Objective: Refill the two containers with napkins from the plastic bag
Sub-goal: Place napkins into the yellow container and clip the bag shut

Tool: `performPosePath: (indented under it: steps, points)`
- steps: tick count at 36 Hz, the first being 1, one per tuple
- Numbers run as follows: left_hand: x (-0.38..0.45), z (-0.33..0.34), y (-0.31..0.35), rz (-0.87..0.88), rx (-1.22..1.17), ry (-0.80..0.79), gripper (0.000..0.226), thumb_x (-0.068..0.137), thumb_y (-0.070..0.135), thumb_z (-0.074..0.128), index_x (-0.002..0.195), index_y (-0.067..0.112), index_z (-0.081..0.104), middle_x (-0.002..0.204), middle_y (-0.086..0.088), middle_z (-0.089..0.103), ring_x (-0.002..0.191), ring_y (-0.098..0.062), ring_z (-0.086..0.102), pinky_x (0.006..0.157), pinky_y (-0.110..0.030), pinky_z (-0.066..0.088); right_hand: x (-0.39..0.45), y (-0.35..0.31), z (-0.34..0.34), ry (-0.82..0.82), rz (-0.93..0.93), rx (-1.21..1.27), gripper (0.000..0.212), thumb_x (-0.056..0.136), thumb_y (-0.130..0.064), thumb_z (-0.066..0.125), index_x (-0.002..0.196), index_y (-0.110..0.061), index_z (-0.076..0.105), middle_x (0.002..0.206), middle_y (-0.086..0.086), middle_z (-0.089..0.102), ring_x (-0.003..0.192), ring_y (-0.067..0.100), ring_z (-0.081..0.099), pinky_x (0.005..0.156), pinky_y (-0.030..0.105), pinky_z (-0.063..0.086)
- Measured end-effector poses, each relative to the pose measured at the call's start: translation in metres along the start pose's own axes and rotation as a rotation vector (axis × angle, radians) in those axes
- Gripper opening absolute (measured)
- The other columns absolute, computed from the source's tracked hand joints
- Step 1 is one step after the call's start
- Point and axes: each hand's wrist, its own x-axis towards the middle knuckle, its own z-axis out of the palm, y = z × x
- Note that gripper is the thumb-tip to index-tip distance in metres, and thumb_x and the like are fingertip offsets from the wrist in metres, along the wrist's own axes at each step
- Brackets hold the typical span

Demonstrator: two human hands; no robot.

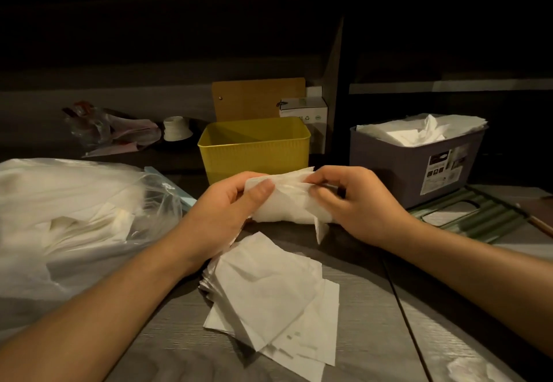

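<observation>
Spreading across the whole lower view, the grey wood-grain table (368, 315) carries everything else. On its left lies the big clear plastic bag (74, 211), slumped on its side and stuffed with white napkins. At the right rear stands the purple container (416, 169), already heaped with napkins that rise above its rim. Between the two, at the back, sits the yellow container (254, 148); its inside looks bare, though the near wall and the hands hide its floor, so that is uncertain. A loose pile of napkins (269, 298) lies flat on the table just in front of the person, under the wrists.

Above that pile and just in front of the yellow container, both hands hold one bundle of napkins (284, 202). The left hand (221, 214) curls round its left end, thumb pressed on top; the right hand (356, 202) pinches its right end with bent fingers.

Beside the purple container lies a green ribbed lid (472, 217). Behind the yellow container stand a brown board (257, 100) and a small white box (305, 112). Further left lie a crumpled wrapper (104, 130) and a small white cup-like thing (176, 128).
</observation>
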Motion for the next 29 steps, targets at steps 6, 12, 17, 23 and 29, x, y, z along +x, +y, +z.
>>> performPosePath:
  steps: [6, 12, 17, 23, 29]
  points:
    - [0.002, 0.001, -0.001, 0.032, 0.171, 0.041, 0.023, 0.095, 0.024, 0.066, 0.109, 0.042, 0.064, 0.102, 0.023, 0.072, 0.096, 0.003, 0.067, 0.085, -0.024, 0.056, 0.002, -0.002, 0.003, 0.021, -0.001, 0.022, 0.023, 0.100, -0.018, 0.058, 0.117, -0.027, 0.070, 0.104, -0.023, 0.066, 0.102, -0.008, 0.061, 0.085, 0.010, 0.049]
    - [0.002, -0.001, -0.003, 0.017, 0.116, 0.088, 0.020, 0.097, 0.021, 0.063, 0.106, 0.039, 0.067, 0.100, 0.016, 0.075, 0.093, -0.004, 0.070, 0.083, -0.029, 0.058, -0.006, -0.008, -0.004, -0.008, -0.076, 0.017, 0.040, 0.091, -0.044, 0.063, 0.127, -0.030, 0.054, 0.120, -0.023, 0.052, 0.111, -0.007, 0.051, 0.086, 0.012, 0.048]
    - [0.002, -0.001, -0.003, 0.000, 0.143, 0.065, 0.021, 0.097, 0.022, 0.064, 0.108, 0.040, 0.066, 0.100, 0.020, 0.073, 0.094, 0.000, 0.069, 0.082, -0.027, 0.057, -0.006, -0.007, 0.002, -0.056, -0.060, -0.136, 0.037, 0.090, -0.030, 0.072, 0.123, -0.033, 0.054, 0.123, -0.020, 0.049, 0.103, -0.006, 0.049, 0.082, 0.013, 0.044]
    - [0.001, -0.003, -0.002, -0.011, 0.104, 0.067, 0.026, 0.096, 0.017, 0.065, 0.110, 0.037, 0.066, 0.099, 0.015, 0.074, 0.093, -0.005, 0.070, 0.080, -0.028, 0.058, -0.002, 0.003, -0.003, 0.053, 0.012, -0.019, 0.010, 0.096, -0.021, 0.064, 0.106, -0.026, 0.065, 0.095, -0.009, 0.069, 0.085, 0.011, 0.065, 0.077, 0.030, 0.056]
    - [0.000, 0.000, 0.003, -0.001, -0.001, 0.001, 0.035, 0.090, 0.016, 0.070, 0.116, 0.038, 0.061, 0.093, 0.020, 0.070, 0.084, -0.004, 0.070, 0.067, -0.024, 0.060, -0.003, -0.002, 0.000, 0.005, -0.031, -0.032, 0.023, 0.103, -0.015, 0.053, 0.117, -0.029, 0.064, 0.097, -0.014, 0.064, 0.084, 0.002, 0.060, 0.073, 0.019, 0.054]
